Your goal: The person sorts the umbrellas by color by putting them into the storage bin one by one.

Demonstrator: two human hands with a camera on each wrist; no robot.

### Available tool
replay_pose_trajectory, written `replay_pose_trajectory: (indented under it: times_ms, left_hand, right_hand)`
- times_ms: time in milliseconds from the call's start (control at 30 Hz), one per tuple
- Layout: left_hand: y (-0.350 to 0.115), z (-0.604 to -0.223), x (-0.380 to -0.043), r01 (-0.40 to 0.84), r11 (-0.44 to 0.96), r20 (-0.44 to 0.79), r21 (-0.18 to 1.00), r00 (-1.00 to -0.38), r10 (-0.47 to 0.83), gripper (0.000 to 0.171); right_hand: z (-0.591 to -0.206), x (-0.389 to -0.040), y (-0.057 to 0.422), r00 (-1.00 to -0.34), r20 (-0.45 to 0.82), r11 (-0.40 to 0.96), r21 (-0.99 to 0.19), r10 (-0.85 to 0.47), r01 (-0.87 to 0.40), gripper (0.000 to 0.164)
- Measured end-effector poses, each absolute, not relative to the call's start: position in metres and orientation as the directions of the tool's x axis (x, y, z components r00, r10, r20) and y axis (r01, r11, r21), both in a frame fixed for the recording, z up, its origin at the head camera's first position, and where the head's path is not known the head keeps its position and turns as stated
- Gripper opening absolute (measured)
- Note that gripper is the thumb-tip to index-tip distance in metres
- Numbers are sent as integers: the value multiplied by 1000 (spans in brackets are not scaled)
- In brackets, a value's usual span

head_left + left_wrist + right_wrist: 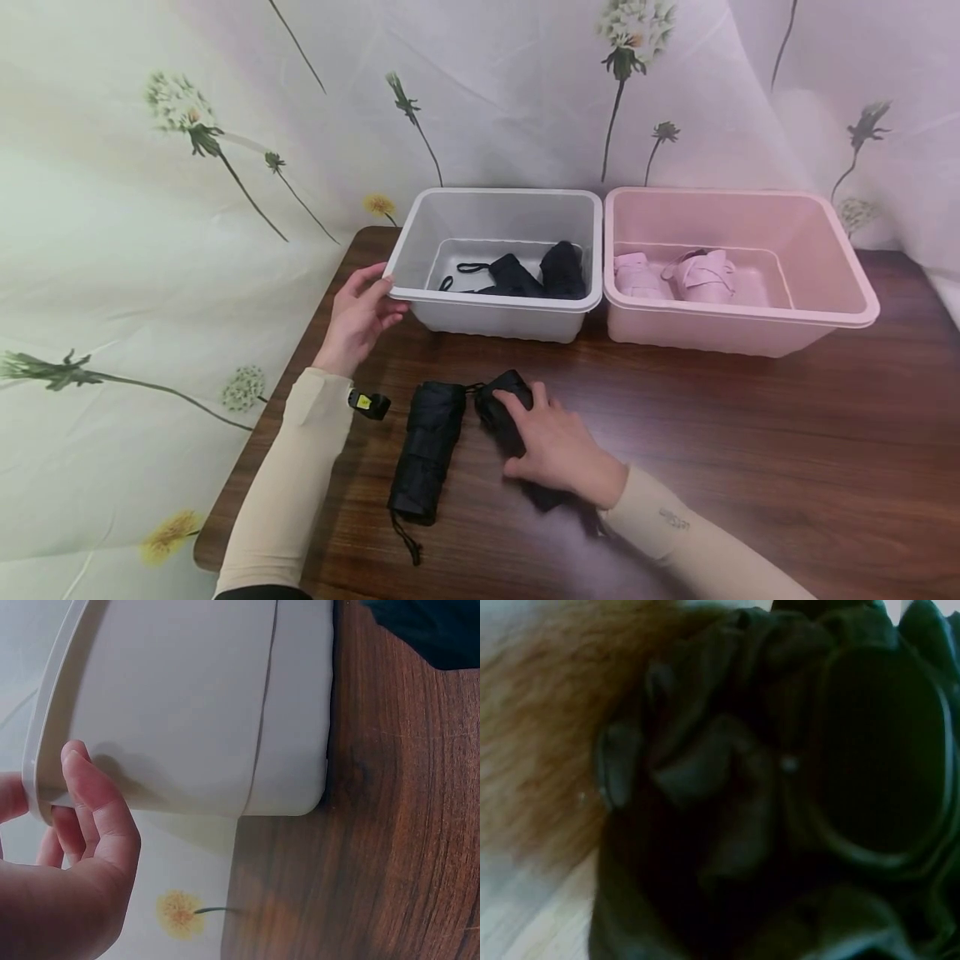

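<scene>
My left hand (358,321) holds the left front corner of the white bin (495,323), pinching its rim between thumb and fingers in the left wrist view. Folded black umbrellas (564,271) lie inside that bin. On the table, a black folded umbrella (427,450) with a wrist cord lies below it. Beside this one is a second black umbrella (504,417). My right hand (558,446) is spread over it, index finger on its top, thumb at its left side, partly covering it. Dark, blurred fabric (705,795) fills most of the right wrist view.
A pink bin (720,329) with pink folded umbrellas (705,275) stands directly right of the white one. Both are on a dark wooden table (750,467), whose left edge runs past my left arm. A flower-printed cloth (510,100) hangs behind.
</scene>
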State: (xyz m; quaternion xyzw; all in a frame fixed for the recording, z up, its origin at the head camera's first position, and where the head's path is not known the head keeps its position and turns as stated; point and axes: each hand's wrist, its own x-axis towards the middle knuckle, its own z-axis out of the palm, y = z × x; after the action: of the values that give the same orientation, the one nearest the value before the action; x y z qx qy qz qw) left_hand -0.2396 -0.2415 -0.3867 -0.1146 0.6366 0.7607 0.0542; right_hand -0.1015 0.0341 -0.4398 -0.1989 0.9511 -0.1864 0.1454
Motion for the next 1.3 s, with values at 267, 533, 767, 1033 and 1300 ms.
replay_pose_trajectory:
  times_ms: [267,533,767,1033,1300]
  left_hand:
    - [-242,-388,-239,-226,-166,-241,960,-967,-77,42]
    - [-242,-389,-238,-230,-178,-246,957,-966,-78,37]
    - [-242,-389,-236,-227,-175,-244,958,-966,-82,39]
    - [-242,-389,-235,-228,-174,-245,958,-966,-84,38]
    - [-241,-389,-236,-229,-173,-246,958,-966,-82,37]
  right_hand:
    - [-435,-101,40,-903,-173,857,-424,-394,-293,93]
    - [-411,-100,50,-926,-50,844,-433,-373,-317,92]
    - [-377,-105,65,-937,52,812,-485,-345,-326,91]
    - [-343,-111,84,-926,219,775,-507,-308,-378,89]
    - [-324,-118,99,-908,308,755,-512,-285,-411,88]
